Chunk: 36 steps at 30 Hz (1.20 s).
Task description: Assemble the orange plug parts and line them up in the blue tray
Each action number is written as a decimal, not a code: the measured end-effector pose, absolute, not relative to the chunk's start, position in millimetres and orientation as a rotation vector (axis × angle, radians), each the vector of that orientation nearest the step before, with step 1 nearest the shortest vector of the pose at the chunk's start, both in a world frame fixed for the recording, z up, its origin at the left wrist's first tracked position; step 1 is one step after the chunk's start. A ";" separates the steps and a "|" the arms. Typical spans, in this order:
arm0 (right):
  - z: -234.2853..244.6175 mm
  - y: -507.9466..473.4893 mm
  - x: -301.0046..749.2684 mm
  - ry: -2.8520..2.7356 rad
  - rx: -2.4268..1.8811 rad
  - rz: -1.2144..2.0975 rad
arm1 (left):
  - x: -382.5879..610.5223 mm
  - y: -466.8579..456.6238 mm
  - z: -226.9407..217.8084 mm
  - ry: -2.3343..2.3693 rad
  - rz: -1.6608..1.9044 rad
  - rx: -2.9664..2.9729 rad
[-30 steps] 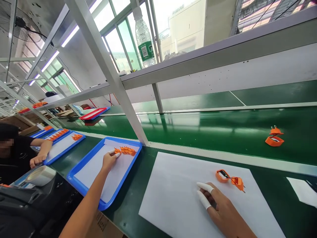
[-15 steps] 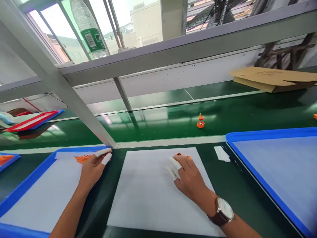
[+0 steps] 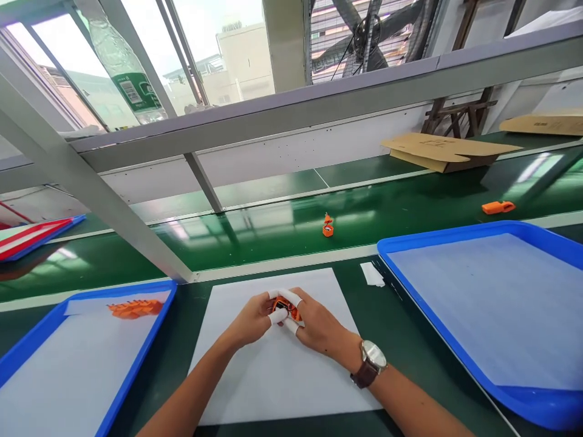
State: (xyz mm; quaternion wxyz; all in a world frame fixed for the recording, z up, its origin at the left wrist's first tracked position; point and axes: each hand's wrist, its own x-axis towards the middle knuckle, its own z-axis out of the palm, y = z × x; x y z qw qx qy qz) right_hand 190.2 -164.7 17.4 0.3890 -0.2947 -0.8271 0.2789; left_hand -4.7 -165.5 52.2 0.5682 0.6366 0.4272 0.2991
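Above the white sheet [image 3: 255,376], both hands meet around a small orange plastic case [image 3: 294,311] with a dark part inside. My left hand [image 3: 255,317] is closed on its left side, white finger covers on the thumb and index finger. From the right, my right hand [image 3: 319,323] grips the same case, also with white finger covers, and a watch [image 3: 372,357] is on that wrist. The fingers hide much of the case. In the left blue tray [image 3: 170,297], a row of orange plastic pieces [image 3: 135,308] lies on white paper.
A blue tray [image 3: 455,331] lined with paper lies to the right, near a white scrap [image 3: 372,274]. Behind, the green belt [image 3: 255,240] carries an opened orange piece [image 3: 328,226] and another orange piece [image 3: 498,207]. A slanted post [image 3: 136,224] rises at left.
My left hand has moved right from the left tray's corner to the orange case. My right hand has shifted left with the case. The view has turned to the right.
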 end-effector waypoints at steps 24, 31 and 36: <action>4.8 -171.5 171.2 -1.592 -1.049 1.322 | -28.7 -193.4 19.4 1.348 1.052 1.696; 7.9 -182.0 167.3 -1.822 -0.923 1.013 | -24.6 -193.6 3.9 1.455 1.064 1.478; 9.1 -177.0 165.4 -1.579 -1.028 1.218 | -30.2 -194.3 11.1 1.290 0.955 1.575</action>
